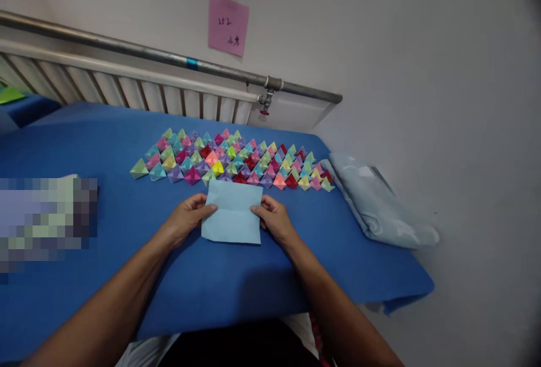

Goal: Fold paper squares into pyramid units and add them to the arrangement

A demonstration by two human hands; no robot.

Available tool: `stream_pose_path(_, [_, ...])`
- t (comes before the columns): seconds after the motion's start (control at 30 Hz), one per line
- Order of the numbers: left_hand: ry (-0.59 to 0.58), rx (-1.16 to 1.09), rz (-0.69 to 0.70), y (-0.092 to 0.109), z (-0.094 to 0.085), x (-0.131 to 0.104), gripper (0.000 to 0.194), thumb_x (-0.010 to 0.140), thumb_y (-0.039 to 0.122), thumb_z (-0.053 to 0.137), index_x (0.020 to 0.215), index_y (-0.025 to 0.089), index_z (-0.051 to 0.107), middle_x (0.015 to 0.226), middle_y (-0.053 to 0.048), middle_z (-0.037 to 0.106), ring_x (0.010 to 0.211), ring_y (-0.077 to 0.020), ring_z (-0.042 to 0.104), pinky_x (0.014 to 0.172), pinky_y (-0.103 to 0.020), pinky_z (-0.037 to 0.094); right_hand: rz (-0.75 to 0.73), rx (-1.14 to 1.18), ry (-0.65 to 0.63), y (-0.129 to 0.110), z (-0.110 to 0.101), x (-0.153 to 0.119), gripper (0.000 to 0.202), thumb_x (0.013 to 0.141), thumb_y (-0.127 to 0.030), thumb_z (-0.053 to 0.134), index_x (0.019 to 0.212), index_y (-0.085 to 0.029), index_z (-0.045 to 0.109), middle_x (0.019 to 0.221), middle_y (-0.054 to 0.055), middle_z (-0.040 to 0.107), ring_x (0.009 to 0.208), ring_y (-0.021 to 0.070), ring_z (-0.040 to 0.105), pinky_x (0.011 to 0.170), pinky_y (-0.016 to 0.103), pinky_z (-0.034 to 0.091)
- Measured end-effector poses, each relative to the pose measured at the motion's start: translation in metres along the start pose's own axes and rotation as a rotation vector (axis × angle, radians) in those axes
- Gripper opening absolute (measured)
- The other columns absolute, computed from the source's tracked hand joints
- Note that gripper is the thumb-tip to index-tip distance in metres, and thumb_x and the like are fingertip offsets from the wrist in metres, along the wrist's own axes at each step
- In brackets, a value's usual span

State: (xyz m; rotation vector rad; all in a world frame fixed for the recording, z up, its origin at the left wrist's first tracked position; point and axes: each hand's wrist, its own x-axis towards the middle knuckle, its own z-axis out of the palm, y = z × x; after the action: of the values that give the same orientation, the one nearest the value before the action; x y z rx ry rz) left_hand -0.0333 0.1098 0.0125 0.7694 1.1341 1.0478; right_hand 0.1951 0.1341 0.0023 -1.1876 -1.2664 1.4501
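Note:
A light blue sheet of paper (232,226) with a crease across its middle is held up over the blue bed cover. My left hand (190,216) pinches its left edge, thumb on the front face and fingers behind. On the opposite edge, my right hand (274,217) grips it the same way. Just beyond the sheet stand several rows of small folded paper boats (211,158) in green, pink, purple, red, yellow and blue. The sheet's top edge overlaps the nearest row in view.
The blue cover (203,293) spreads under everything. A folded grey-blue blanket (376,203) lies at the right. Behind are a white radiator (127,88), a metal pipe (147,45) with a valve (265,102), and a pink note (228,24) on the wall. A pixelated patch hides something at left.

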Motion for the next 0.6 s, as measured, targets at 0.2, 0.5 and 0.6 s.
stream_pose_path(0.2, [-0.012,0.012,0.007,0.0,-0.005,0.002,0.052,0.049,0.044,0.092,0.084,0.017,0.064,0.063,0.001,0.07,0.053,-0.0127,0.062,0.05,-0.022,0.047,0.034,0.032,-0.081,-0.003,0.0,-0.003,0.03,0.069,-0.037,0.073,0.091,-0.021,0.06,0.053,-0.011,0.051,0.035,0.004,0.034,0.034,0.018,0.023])
stream_pose_path(0.5, [-0.013,-0.028,0.012,0.009,-0.008,-0.004,0.038,0.05,0.028,0.088,0.078,0.019,0.064,0.062,0.005,0.066,0.05,-0.0099,0.06,0.05,-0.021,0.05,0.086,0.178,-0.106,-0.005,-0.001,-0.005,0.029,0.062,-0.027,0.072,0.09,-0.019,0.067,0.054,-0.009,0.054,0.038,0.0038,0.038,0.036,0.016,0.025])
stream_pose_path(0.6, [-0.01,-0.039,0.032,0.012,-0.009,-0.008,0.027,0.051,0.021,0.083,0.074,0.018,0.067,0.057,0.005,0.062,0.05,-0.0079,0.057,0.051,-0.018,0.049,0.102,0.222,-0.118,-0.008,-0.002,-0.015,0.024,0.061,-0.027,0.072,0.084,-0.02,0.067,0.056,-0.007,0.055,0.043,0.005,0.043,0.039,0.016,0.028])
